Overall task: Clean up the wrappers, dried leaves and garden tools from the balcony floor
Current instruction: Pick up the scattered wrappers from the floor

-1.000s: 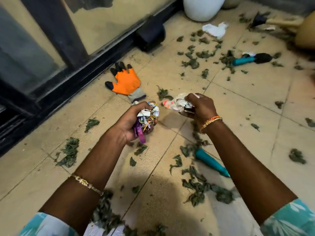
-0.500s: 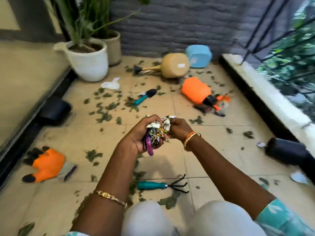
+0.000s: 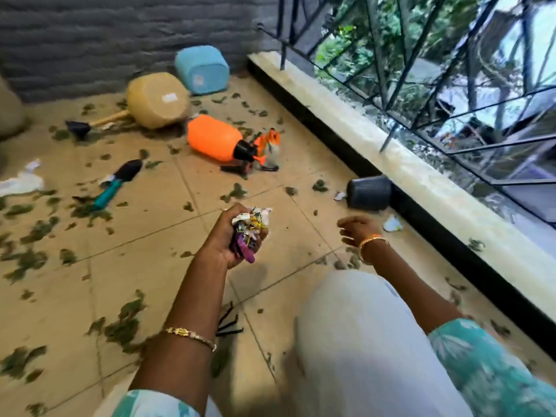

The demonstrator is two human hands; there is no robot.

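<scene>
My left hand (image 3: 228,239) grips a crumpled bundle of wrappers (image 3: 249,228), white, yellow and purple, above the tiled floor. To its right my right hand (image 3: 358,230) hovers with fingers loosely spread and holds nothing. A small white wrapper (image 3: 392,224) lies on the floor just beyond it, near the black kerb. Another white wrapper (image 3: 21,182) lies at the far left. A teal-handled trowel (image 3: 118,182) rests among scattered dried leaves (image 3: 33,233). Black rake prongs (image 3: 228,322) stick out from behind my left forearm.
An orange sprayer bottle (image 3: 215,136) lies on its side, with a tan watering can (image 3: 156,99) and a blue pot (image 3: 201,69) behind it. A black pot (image 3: 368,192) lies against the stone ledge (image 3: 421,176) under the railing. My knee (image 3: 355,326) fills the lower middle.
My right hand has let go of the bundle and moved right toward the kerb. The view has swung right, away from the orange glove and the glass door, toward the railing.
</scene>
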